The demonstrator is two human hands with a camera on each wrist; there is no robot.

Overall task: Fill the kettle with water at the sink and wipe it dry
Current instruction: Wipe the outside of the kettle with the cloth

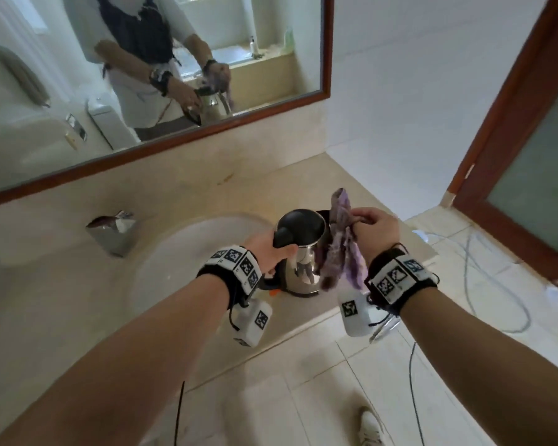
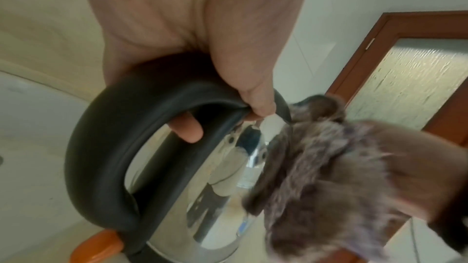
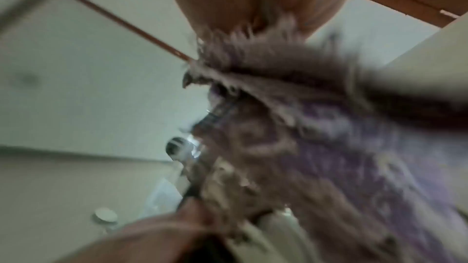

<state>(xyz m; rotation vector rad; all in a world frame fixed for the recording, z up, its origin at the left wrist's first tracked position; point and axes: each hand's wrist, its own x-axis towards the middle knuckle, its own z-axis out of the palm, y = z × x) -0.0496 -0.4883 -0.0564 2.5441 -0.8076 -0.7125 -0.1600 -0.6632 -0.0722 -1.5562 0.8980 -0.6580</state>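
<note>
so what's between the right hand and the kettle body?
Only the purple cloth: the right hand grips its top and it hangs beside the kettle, seemingly against its steel side. Head view shows it; left wrist view agrees.

Wood-framed mirror (image 1: 161, 75) hanging on wall above counter. Metal tissue holder (image 1: 112, 231) sitting on beige countertop (image 1: 62, 284). Wooden door (image 1: 529, 162) with frosted glass standing at right. Cables (image 1: 484, 284) trailing across tiled floor (image 1: 319, 397).

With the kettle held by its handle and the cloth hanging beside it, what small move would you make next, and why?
Probably press the purple cloth against the kettle and wipe downward. The right hand pinches the cloth beside the steel wall, and the left hand steadies the handle.
</note>
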